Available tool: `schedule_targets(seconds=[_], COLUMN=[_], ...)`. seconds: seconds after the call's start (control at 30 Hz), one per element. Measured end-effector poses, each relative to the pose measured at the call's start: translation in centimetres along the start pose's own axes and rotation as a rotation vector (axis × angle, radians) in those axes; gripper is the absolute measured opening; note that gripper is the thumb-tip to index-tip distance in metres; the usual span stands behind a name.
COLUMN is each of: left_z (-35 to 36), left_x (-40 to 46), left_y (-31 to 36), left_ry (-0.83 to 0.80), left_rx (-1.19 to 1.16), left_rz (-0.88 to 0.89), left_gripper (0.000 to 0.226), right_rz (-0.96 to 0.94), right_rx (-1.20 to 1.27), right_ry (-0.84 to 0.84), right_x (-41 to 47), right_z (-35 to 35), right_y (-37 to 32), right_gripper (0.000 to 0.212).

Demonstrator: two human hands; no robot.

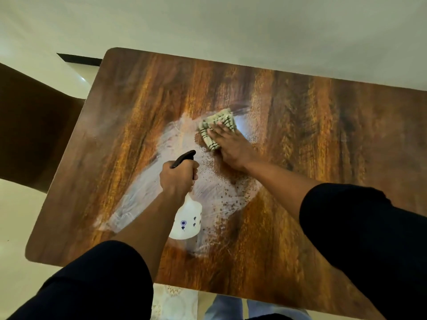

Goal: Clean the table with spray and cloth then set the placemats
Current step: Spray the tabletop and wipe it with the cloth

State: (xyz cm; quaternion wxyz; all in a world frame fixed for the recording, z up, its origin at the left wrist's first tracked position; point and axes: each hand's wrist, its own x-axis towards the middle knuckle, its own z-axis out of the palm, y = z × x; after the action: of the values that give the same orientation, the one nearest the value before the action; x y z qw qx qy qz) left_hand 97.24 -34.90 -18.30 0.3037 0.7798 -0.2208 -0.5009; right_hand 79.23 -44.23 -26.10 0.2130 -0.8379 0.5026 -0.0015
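Standing at the near edge of the wooden table (300, 125), looking down on it.

My left hand (178, 175) is wrapped round the neck of the spray bottle (187, 218), fingers curled tight at the black trigger head, whose nozzle pokes out past my knuckles toward the far side. The bottle's white body (small dark flower marks on it) hangs below my fist, above the tabletop; whether its base touches the wood I cannot tell.

My right hand (231, 146) lies flat on the cloth (216, 128), fingers straight and spread a little, pressing it onto the table. The cloth is a pale checked rag with dark lines, bunched up, near the middle of the tabletop, just beyond the bottle's nozzle.

A milky wet smear (143, 199) runs across the wood from near the left edge up to the cloth, with scattered droplets between my two hands.

Both forearms are bare below dark sleeves (360, 239).

A dark brown chair (30, 125) stands off the table's left end. Pale floor (231, 24) lies beyond the far edge.
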Motion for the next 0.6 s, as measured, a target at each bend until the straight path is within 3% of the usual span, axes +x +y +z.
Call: schedule_targets(seconds=[0.17, 0.3, 0.43, 0.6], left_z=[-0.2, -0.7, -1.3, -3.4], left_x=[1.0, 1.2, 0.9, 1.1], left_y=[0.1, 0.2, 0.3, 0.0], left_ry=[-0.003, -0.011, -0.004, 0.024], left_rx=[-0.022, -0.039, -0.061, -0.143], left_rz=[0.015, 0.027, 0.025, 0.009], left_gripper=[0.017, 0.009, 0.01, 0.023], right_rz=[0.41, 0.545, 0.422, 0.121], right_rx=[0.019, 0.041, 0.058, 0.022], right_ry=[0.118, 0.116, 0.145, -0.011], right_x=[0.1, 1.1, 2.2, 6.0], right_z=[-2.9, -3.0, -1.4, 1.1], right_y=[7.7, 6.9, 1.1, -6.8], right_gripper=[0.068, 0.064, 0.065, 0.069])
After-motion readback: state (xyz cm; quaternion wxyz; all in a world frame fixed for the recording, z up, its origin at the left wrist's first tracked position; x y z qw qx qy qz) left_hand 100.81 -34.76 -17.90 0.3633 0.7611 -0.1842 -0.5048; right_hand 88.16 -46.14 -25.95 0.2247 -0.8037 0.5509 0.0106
